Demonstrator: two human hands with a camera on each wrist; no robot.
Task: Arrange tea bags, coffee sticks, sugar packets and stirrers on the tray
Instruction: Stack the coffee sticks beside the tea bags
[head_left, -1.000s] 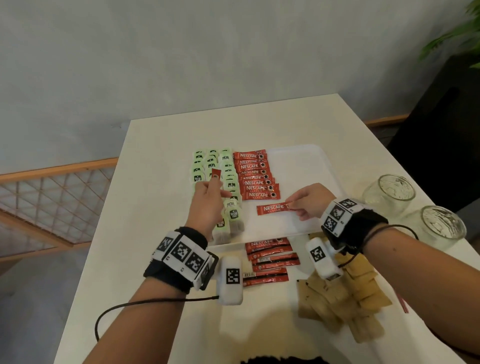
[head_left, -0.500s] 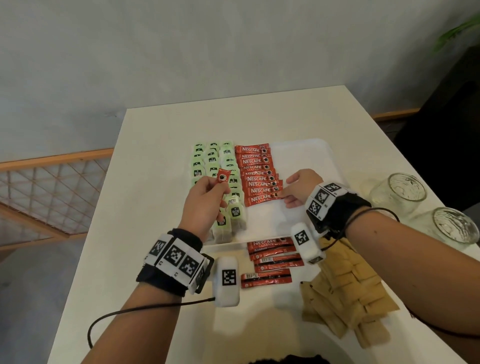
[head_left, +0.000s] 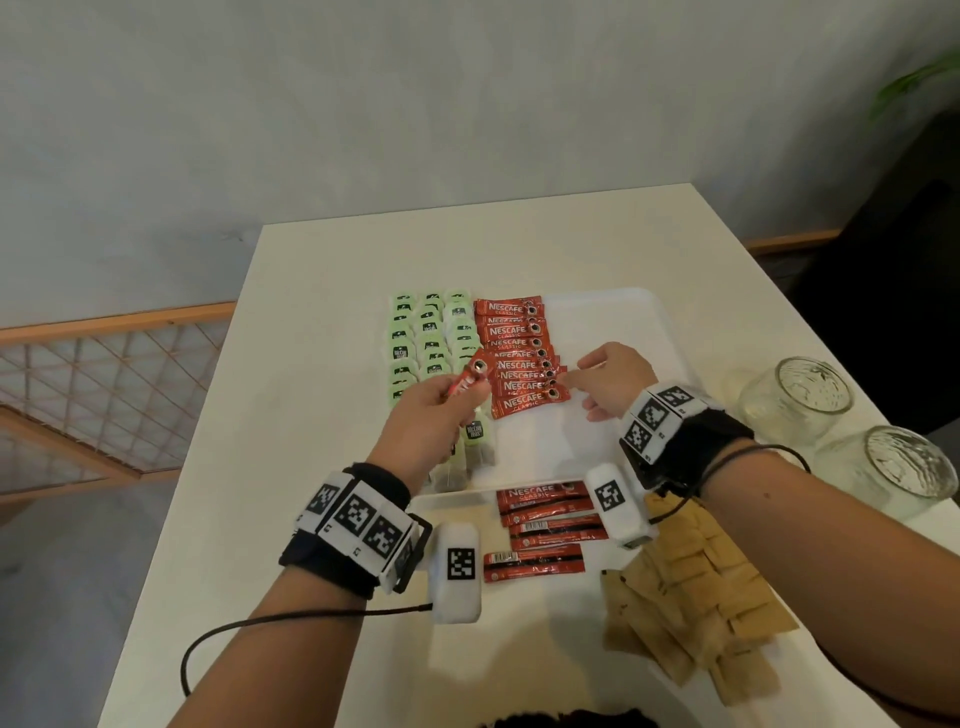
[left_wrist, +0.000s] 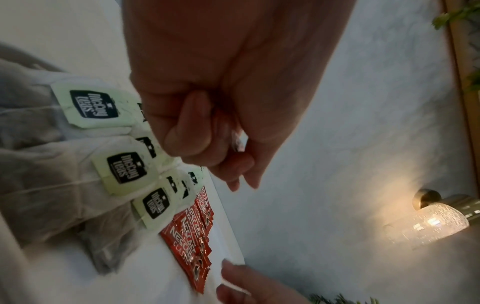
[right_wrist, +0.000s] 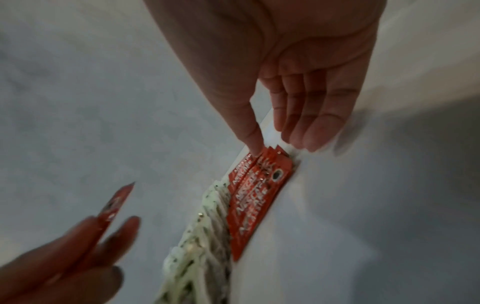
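Note:
A white tray (head_left: 613, 322) holds rows of green-tagged tea bags (head_left: 431, 338) on its left and a column of red coffee sticks (head_left: 519, 358) beside them. My left hand (head_left: 431, 415) pinches one red coffee stick (head_left: 470, 379) above the tea bags; that stick (right_wrist: 114, 202) also shows in the right wrist view. My right hand (head_left: 608, 379) has straight fingers, and its fingertip (right_wrist: 255, 150) touches the right ends of the laid coffee sticks (right_wrist: 255, 193). The tea bags (left_wrist: 124, 170) lie under my left hand (left_wrist: 223, 123).
Several loose coffee sticks (head_left: 545, 525) lie on the table in front of the tray. A heap of brown sugar packets (head_left: 691, 597) sits at the near right. Two glass jars (head_left: 795, 395) (head_left: 904, 467) stand at the right edge.
My right hand slid a coffee stick up against the column and now touches the sticks' right ends. My left hand kept its stick and tilted it toward the column.

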